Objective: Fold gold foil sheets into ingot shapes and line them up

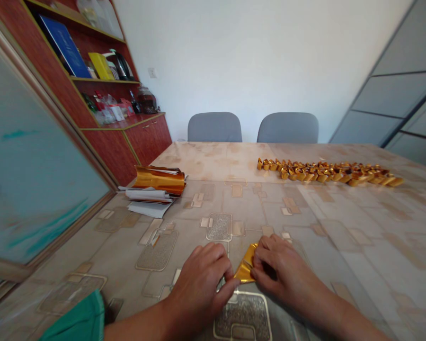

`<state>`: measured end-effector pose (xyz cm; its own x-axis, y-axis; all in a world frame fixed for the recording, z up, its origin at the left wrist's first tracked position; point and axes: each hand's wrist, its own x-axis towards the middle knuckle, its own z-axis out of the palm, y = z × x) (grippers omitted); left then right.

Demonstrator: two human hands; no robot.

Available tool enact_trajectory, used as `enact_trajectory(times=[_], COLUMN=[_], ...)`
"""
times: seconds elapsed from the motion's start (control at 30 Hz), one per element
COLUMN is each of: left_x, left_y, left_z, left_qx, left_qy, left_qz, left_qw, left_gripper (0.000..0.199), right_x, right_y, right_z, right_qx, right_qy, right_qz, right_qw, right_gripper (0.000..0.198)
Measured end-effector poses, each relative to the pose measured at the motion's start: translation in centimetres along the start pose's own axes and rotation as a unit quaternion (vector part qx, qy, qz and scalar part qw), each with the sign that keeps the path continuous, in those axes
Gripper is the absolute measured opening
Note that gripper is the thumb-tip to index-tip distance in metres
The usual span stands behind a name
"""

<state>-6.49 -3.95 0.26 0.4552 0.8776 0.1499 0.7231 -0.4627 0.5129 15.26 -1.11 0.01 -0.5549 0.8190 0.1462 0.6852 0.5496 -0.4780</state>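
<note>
A small folded piece of gold foil paper (pixel 246 266) lies between my hands, low over the patterned tablecloth. My left hand (pixel 208 277) pinches its left corner between thumb and forefinger. On the other side, my right hand (pixel 279 263) is closed on the right part of the paper, thumb in front and fingers behind. Part of the paper is hidden by the right fingers. To the far left sits a stack of gold and white paper sheets (pixel 159 182). Rows of folded gold paper pieces (pixel 326 173) stand at the back right of the table.
The table (pixel 213 161) has a cover with printed rectangles. Two grey chairs (pixel 215 127) stand at its far side. A red cabinet (pixel 145 137) with shelves of bottles and a kettle is at the left, beside a framed glass panel (pixel 31 166).
</note>
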Motion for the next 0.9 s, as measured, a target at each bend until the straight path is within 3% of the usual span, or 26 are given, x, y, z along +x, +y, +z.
enact_trajectory(times=[0.37,0.77,0.9], left_x=[0.3,0.7,1.1], left_y=[-0.2,-0.5,-0.4], left_z=[0.9,1.0,0.7], left_qx=[0.051,-0.001,0.007], left_qy=[0.037,0.024,0.01], left_qz=[0.031,0.01,0.091], left_qw=[0.998,1.0,0.996], left_gripper=[0.016,0.016,0.014], right_x=[0.1,0.0,-0.2], right_y=[-0.1,0.2,0.3], right_z=[0.6,1.0,1.1], right_qx=[-0.054,-0.082,-0.087], right_qy=[0.012,0.016,0.025], right_qz=[-0.011,-0.022,-0.03], right_qw=[0.998,0.996,0.996], right_gripper=[0.013,0.009,0.006])
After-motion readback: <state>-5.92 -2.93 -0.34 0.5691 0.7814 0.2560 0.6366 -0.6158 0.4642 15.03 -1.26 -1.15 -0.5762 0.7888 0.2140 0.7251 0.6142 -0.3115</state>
